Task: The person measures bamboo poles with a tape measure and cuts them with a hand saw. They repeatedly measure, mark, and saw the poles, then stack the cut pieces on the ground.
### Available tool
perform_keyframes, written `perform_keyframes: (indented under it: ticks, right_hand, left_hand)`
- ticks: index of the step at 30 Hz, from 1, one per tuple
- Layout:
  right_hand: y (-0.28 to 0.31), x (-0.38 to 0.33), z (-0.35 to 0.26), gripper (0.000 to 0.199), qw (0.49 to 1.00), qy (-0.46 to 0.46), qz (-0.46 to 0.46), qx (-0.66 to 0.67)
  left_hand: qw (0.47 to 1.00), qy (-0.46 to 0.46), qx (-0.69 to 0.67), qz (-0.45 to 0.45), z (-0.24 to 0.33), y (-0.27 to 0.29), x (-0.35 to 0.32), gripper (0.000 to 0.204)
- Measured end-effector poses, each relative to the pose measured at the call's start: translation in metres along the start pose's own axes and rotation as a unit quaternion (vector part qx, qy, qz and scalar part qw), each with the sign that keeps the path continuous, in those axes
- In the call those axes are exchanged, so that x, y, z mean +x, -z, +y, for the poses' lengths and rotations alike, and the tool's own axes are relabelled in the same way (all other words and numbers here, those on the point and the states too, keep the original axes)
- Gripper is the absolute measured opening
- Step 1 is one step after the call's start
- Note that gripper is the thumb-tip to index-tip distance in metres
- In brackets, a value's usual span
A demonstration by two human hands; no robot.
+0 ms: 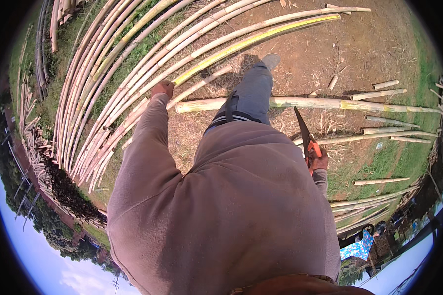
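My left hand (163, 89) is closed around the near end of a yellow-green bamboo pole (251, 43), which reaches away to the far right. In my right hand (319, 160) is a handsaw (304, 129) with an orange handle and a dark blade pointing away from me. The saw's tip is close to a thick bamboo pole (325, 103) lying crosswise on the ground. My leg (256, 88) in blue-grey trousers is over that pole and hides part of it. The blade appears apart from the pole.
Many long bamboo poles (91, 88) lie side by side on the left. Short cut bamboo pieces (379, 94) are scattered on the right, with more poles (364, 209) at the lower right. The ground (369, 44) is brown dirt with dry scraps and grass.
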State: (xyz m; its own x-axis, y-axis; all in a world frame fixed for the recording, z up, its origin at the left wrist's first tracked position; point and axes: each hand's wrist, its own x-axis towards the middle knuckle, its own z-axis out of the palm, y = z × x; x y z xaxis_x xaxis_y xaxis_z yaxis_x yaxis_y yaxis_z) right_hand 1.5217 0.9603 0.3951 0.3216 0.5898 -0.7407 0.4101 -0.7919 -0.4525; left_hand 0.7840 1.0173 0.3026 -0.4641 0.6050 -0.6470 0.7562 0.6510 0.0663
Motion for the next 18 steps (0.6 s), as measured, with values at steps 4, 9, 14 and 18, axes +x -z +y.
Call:
perform_keyframes:
  ticks: [4, 9, 14, 18]
  right_hand:
    - [-0.016, 0.003, 0.077, 0.030, 0.993, 0.087, 0.027, -0.073]
    - [-0.050, -0.053, 0.103, 0.031, 0.986, 0.072, 0.076, -0.127]
    - [-0.084, -0.112, 0.099, 0.033, 0.985, 0.034, 0.034, -0.163]
    - [-0.138, -0.156, 0.133, 0.038, 0.969, 0.094, 0.107, -0.203]
  left_hand:
    - [0.997, 0.065, -0.035, -0.015, -0.112, 0.023, -0.079, 0.044]
    - [0.994, 0.094, -0.045, 0.028, -0.266, 0.036, -0.150, 0.044]
    - [0.990, 0.127, -0.051, 0.023, -0.383, 0.046, -0.205, 0.045]
    - [0.989, 0.135, -0.055, 0.017, -0.475, 0.031, -0.198, 0.045]
